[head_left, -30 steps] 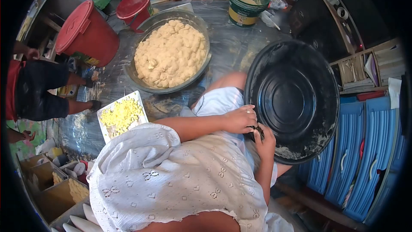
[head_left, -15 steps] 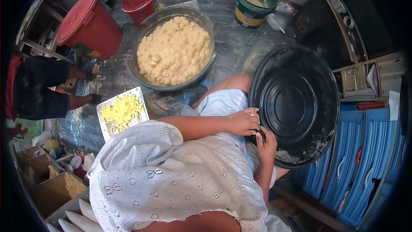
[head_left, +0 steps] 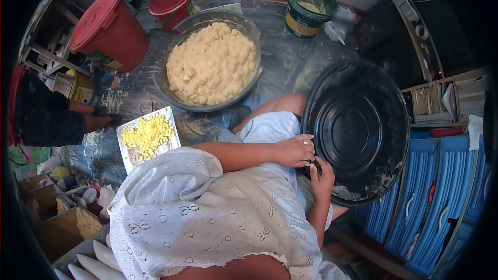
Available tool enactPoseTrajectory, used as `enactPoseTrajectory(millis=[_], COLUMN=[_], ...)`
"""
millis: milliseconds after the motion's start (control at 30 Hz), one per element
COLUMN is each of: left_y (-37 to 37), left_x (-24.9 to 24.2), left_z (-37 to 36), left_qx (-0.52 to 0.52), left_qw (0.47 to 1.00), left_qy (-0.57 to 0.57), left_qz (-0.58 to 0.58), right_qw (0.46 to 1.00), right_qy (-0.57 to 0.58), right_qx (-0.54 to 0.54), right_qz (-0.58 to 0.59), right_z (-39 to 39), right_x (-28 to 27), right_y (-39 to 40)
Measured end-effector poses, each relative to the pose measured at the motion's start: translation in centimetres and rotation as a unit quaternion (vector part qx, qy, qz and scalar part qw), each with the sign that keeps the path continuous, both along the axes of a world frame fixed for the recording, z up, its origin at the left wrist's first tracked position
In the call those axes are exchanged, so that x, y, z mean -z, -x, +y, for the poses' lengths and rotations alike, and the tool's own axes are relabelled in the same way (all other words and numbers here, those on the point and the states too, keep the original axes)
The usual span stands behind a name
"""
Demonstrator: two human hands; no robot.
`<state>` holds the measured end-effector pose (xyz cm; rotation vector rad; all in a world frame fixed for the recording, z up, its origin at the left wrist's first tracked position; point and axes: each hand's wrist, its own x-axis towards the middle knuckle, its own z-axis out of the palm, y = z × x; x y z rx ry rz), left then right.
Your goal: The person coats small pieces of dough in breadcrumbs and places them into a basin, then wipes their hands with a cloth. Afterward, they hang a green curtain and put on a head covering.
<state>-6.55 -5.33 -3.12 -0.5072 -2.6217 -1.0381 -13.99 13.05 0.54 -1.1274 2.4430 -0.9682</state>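
Note:
The black basin (head_left: 355,124) stands tilted at the right, with pale residue along its lower edge. My left hand (head_left: 295,150), a ring on one finger, is closed at the basin's near rim. Just below it, my right hand (head_left: 322,177) has its fingers bent round the same dark rim, close against the left fingertips. Part of the grip is hidden. Further forward, a grey-green basin (head_left: 160,84) holds a heap of pale, lumpy dough (head_left: 211,62). A white tray (head_left: 127,154) with small yellow pieces (head_left: 148,135) is beside my left elbow.
Red buckets (head_left: 116,33) stand at the upper left and a green bucket (head_left: 309,13) at the top. Another person (head_left: 49,109) in dark shorts is at the left edge. Blue slatted panels (head_left: 415,192) and a shelf (head_left: 441,96) line the right side.
The other person's legs at the left have shifted, and a yellow can now shows behind them. My hands stay at the basin's rim. The view has moved slightly.

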Motion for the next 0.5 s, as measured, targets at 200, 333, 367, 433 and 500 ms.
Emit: enactPoseTrajectory(millis=[200, 333, 367, 433, 500], left_y=[-0.09, -0.07, -0.04, 0.02, -0.01], left_x=[-0.13, -0.17, -0.09, 0.13, 0.13], left_z=[0.02, 0.01, 0.01, 0.04, 0.02], left_qx=[-0.002, -0.005, -0.005, -0.002, -0.002], left_qw=[1.000, 1.000, 1.000, 1.000, 1.000], left_qy=[0.009, 0.015, 0.014, 0.011, 0.008], left_qz=[0.004, 0.001, 0.000, -0.001, 0.003], right_qw=[1.000, 1.000, 1.000, 1.000, 1.000], right_qy=[0.005, 0.022, 0.026, 0.018, 0.010], right_qx=[0.005, 0.001, -0.002, 0.001, 0.003], right_qz=[0.001, 0.010, 0.015, 0.014, 0.012], right_z=[-0.07, -0.13, -0.13, -0.11, -0.09], right_x=[-0.26, -0.25, -0.19, -0.16, -0.10], right_y=[-0.23, -0.26, -0.24, -0.23, -0.21])
